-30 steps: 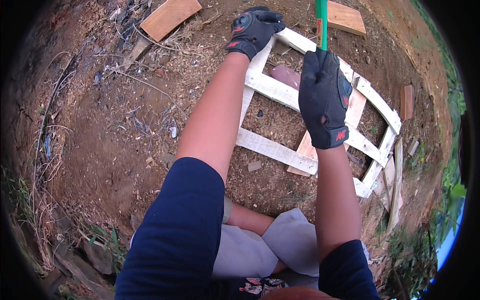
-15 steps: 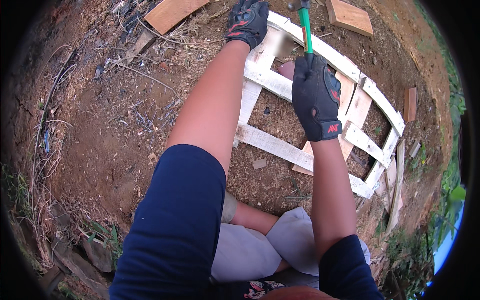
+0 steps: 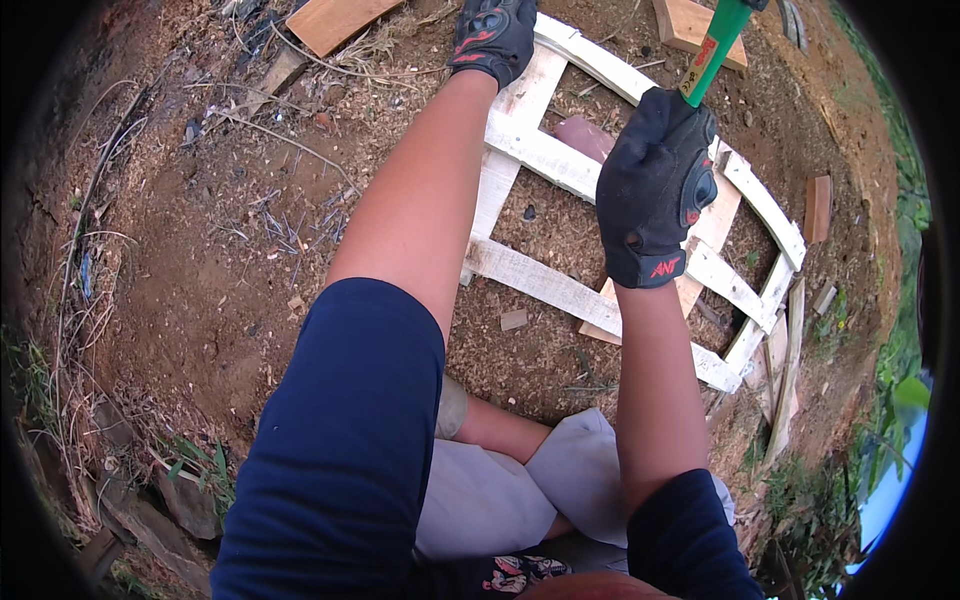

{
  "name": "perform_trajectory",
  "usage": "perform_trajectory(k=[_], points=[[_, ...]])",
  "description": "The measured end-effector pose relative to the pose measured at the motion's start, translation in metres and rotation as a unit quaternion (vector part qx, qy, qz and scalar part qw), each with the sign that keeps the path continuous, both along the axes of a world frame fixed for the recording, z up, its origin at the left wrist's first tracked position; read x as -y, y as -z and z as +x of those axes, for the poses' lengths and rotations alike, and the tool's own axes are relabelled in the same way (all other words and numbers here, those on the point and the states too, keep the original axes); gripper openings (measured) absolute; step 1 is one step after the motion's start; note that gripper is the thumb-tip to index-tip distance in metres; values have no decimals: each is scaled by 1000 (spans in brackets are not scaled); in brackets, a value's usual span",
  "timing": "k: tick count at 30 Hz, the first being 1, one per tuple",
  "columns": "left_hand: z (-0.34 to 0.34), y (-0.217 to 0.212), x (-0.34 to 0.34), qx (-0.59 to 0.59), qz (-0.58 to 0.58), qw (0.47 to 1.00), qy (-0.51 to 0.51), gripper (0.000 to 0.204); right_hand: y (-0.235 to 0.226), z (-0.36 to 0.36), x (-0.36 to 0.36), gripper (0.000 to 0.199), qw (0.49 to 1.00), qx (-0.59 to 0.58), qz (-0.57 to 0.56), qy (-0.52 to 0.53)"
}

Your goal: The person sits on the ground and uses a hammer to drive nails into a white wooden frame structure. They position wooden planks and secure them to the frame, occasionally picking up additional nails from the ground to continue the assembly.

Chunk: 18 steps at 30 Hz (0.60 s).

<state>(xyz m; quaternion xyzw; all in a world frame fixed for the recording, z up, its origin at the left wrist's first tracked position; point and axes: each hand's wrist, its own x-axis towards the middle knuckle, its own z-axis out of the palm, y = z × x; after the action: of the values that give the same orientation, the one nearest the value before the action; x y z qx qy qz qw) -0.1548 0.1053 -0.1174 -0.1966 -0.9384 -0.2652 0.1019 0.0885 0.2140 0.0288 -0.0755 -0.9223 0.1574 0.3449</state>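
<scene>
In the head view, my right hand (image 3: 655, 190), in a black glove with red marks, is closed around the green handle of a hammer (image 3: 717, 50). The hammer's head is out of the picture at the top. Below this hand lies a white-painted wooden frame (image 3: 545, 155), made of slats nailed across one another, flat on the ground. My gloved left hand (image 3: 493, 42) is at the frame's far left end. Its fingers look curled, partly cut off by the top edge, and what they grip is hidden.
Brown wood blocks lie at the far left (image 3: 335, 22), at the far right (image 3: 685, 28) and beside the frame (image 3: 818, 208). Loose nails (image 3: 285, 225) are scattered on the dirt to the left. Dry vines (image 3: 70, 250) and grass edge the ground.
The hammer has risen toward me and to the right, its head leaving the picture. My right hand has turned and shifted slightly right and up; my left hand stays at the frame's end.
</scene>
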Motion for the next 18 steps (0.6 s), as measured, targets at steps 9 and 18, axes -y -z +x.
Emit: perform_trajectory(k=[9,18], points=[[-1,5,5,0,-7,1000,-3,54,0,-1,-2,32,999,30,-30,3],[2,-4,6,21,5,1000,-7,54,-18,-4,7,24,990,89,-107,0]])
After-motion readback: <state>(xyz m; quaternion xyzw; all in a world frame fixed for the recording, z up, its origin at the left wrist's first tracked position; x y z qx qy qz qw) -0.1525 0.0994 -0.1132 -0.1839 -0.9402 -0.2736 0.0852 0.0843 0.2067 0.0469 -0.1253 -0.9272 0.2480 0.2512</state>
